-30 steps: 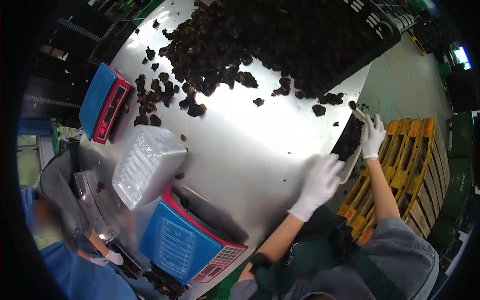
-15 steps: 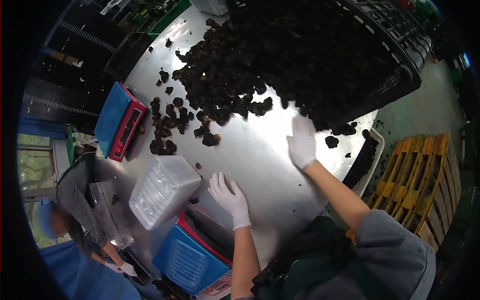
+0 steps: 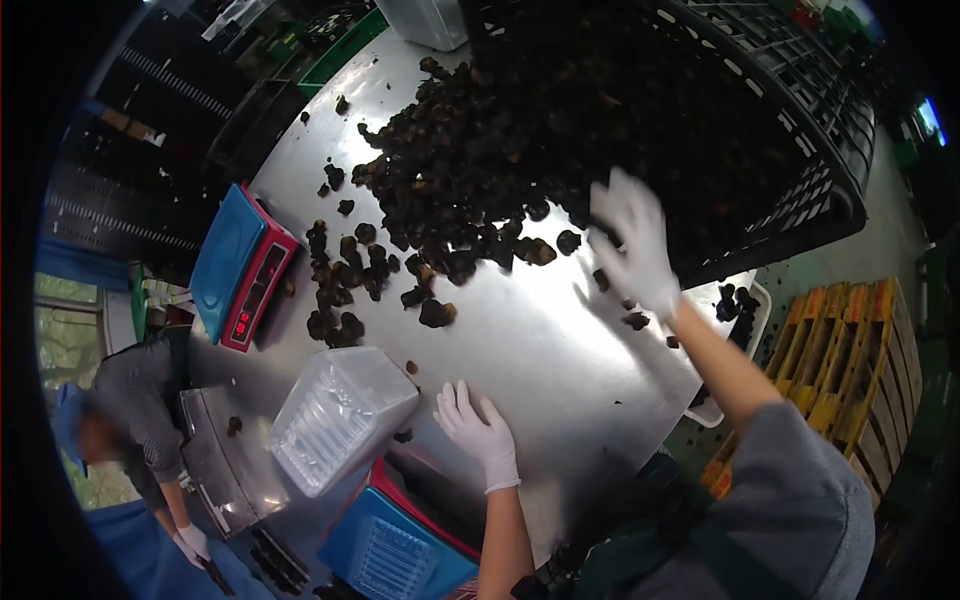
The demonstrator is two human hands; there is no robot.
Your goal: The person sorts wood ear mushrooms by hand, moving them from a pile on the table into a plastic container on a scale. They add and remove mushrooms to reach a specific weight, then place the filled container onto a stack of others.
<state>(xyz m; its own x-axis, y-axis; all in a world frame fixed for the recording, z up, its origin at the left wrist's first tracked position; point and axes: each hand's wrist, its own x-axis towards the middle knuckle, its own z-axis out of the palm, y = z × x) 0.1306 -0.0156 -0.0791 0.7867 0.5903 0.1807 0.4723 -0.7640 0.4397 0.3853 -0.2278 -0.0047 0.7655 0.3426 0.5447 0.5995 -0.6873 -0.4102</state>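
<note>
My right hand (image 3: 637, 248), in a white glove, reaches to the near edge of a heap of dark brown, lumpy pieces (image 3: 560, 130). Its fingers are spread and blurred, and a few loose pieces lie close beside them. My left hand (image 3: 480, 437), also gloved in white, is open with fingers stretched out over the metal table (image 3: 560, 400). It holds nothing. To its left a clear plastic tub (image 3: 345, 420) lies tilted, its ribbed side facing me. Below that tub is a red scale with a blue pan (image 3: 395, 550).
A black slatted crate (image 3: 800, 190) lies tipped behind the heap at right. Another blue-topped scale (image 3: 235, 265) stands at the left edge. A person in a blue cap (image 3: 70, 420) bends at lower left. Wooden pallets (image 3: 840, 370) are stacked on the floor at right.
My right hand has moved from bare metal up to the heap's edge, its fingers now spread. More loose pieces lie near it. The other person's gloved hands have shifted left.
</note>
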